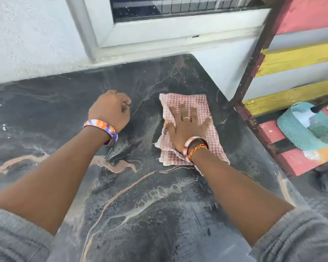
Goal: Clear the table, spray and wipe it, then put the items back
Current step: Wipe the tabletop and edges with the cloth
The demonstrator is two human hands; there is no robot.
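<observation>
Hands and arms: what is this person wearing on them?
The left hand has a thin ring and, at the wrist, a bangle swirled in orange, purple and white. The right hand has a gold ring, a similar bangle, and a red-and-yellow braided thread. Grey sleeves are pushed up both arms.

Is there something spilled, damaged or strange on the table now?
Nothing is spilled or broken. The dark marble table shows pale dusty streaks; the right hand presses the checked cloth flat near its right edge.
</observation>
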